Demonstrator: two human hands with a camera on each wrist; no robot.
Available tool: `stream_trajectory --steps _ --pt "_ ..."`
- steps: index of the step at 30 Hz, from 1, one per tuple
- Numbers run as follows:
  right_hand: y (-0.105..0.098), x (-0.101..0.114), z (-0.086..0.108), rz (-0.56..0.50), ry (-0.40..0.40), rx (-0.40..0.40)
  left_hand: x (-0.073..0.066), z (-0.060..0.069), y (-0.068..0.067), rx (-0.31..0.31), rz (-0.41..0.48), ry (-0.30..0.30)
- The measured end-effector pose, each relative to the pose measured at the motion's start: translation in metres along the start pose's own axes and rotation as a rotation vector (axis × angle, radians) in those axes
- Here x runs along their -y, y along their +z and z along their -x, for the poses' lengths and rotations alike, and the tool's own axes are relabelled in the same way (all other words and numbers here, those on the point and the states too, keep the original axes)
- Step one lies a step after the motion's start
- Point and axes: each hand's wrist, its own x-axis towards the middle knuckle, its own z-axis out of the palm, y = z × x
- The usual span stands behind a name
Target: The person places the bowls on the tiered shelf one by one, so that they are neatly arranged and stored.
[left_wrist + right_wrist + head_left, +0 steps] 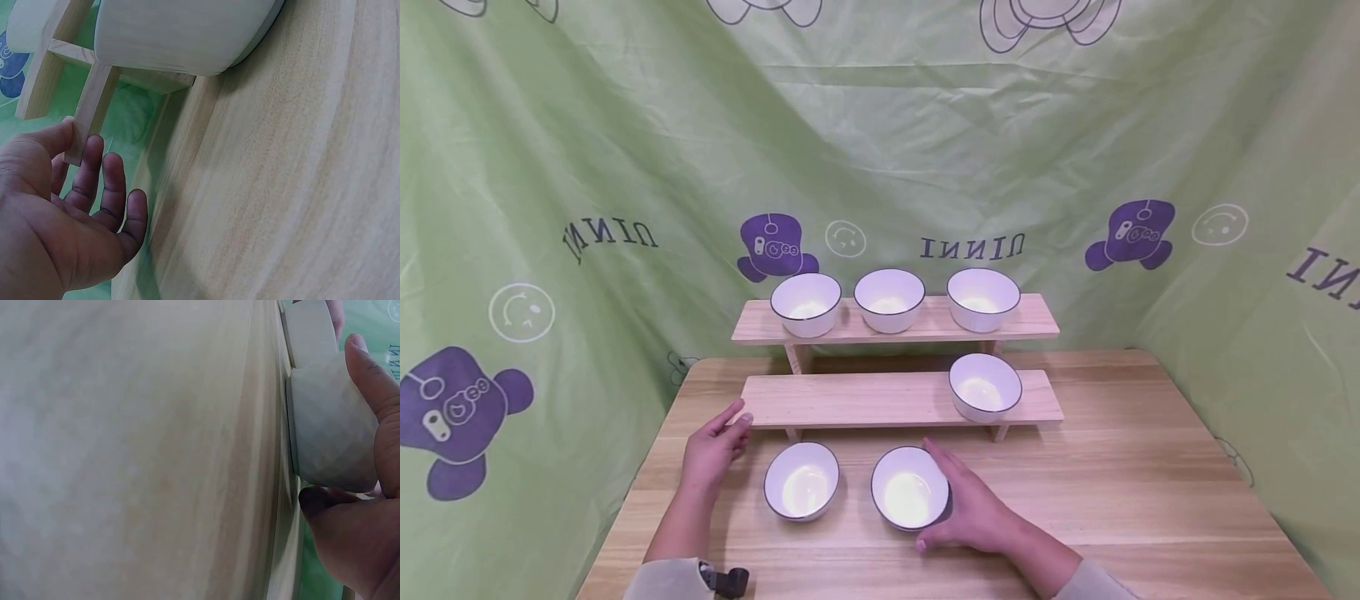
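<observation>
At the left end of the lower wooden shelf (850, 400), my left hand (713, 446) pinches the board between thumb and fingers; the left wrist view shows the board's end (92, 112) in that grip. My right hand (973, 508) curves round the right side of a white bowl (910, 490) with a dark rim, thumb on the near side and fingers on the far side. That bowl stands upright on the table, and the right wrist view shows its faceted side (334, 425) between thumb and fingers. Another white bowl (802, 482) sits to its left, between my hands.
On the lower shelf's right part stands one white bowl (985, 387). The upper shelf (932, 321) carries three more: a left bowl (807, 306), a middle bowl (889, 301) and a right bowl (983, 300). A green printed cloth (880, 167) hangs round the wooden table (1150, 492).
</observation>
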Motion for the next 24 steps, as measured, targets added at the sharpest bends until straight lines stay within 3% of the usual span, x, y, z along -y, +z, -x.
stream_trajectory --steps 16,24 --pt "0.002 0.007 -0.001 0.044 0.012 -0.005 0.002 0.0 -0.001 0.0 0.004 0.001" --pt "0.0 0.011 -0.002 0.059 0.007 -0.067 0.002 -0.001 -0.002 0.016 0.003 -0.003"
